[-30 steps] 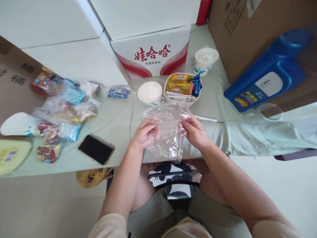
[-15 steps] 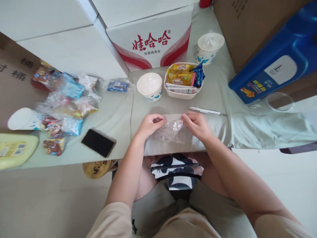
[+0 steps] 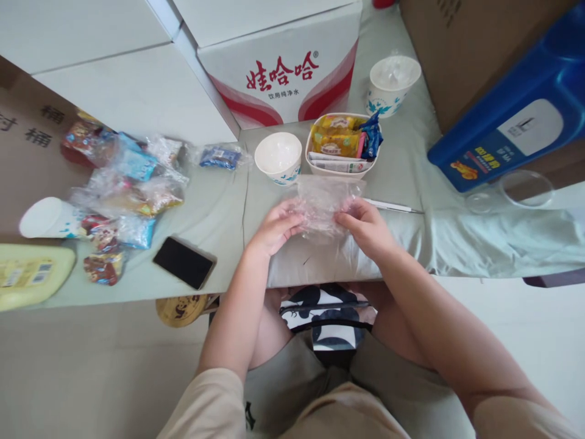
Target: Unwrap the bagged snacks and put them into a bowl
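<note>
A crumpled clear plastic bag (image 3: pixel 323 204) is held up just above the table's near edge between both my hands. My left hand (image 3: pixel 273 228) pinches its left side with curled fingers. My right hand (image 3: pixel 365 224) grips its right side the same way. Just behind the bag stand an empty white paper bowl (image 3: pixel 278 157) and a white tray (image 3: pixel 339 171) packed with yellow and blue snack packets. A white pen (image 3: pixel 393 207) lies on the cloth beside my right hand.
A black phone (image 3: pixel 183 262) lies near the front edge at left. Several bagged snacks (image 3: pixel 123 189) and a tipped paper cup (image 3: pixel 50 217) crowd the left side. A red-printed carton (image 3: pixel 278 73), a second paper bowl (image 3: pixel 393 82), a blue jug (image 3: pixel 512 122) and a glass lid (image 3: pixel 525 189) stand behind.
The bag was lowered flat onto the table half a second ago; now both hands have lifted it again, bunched smaller and nearer the snack tray.
</note>
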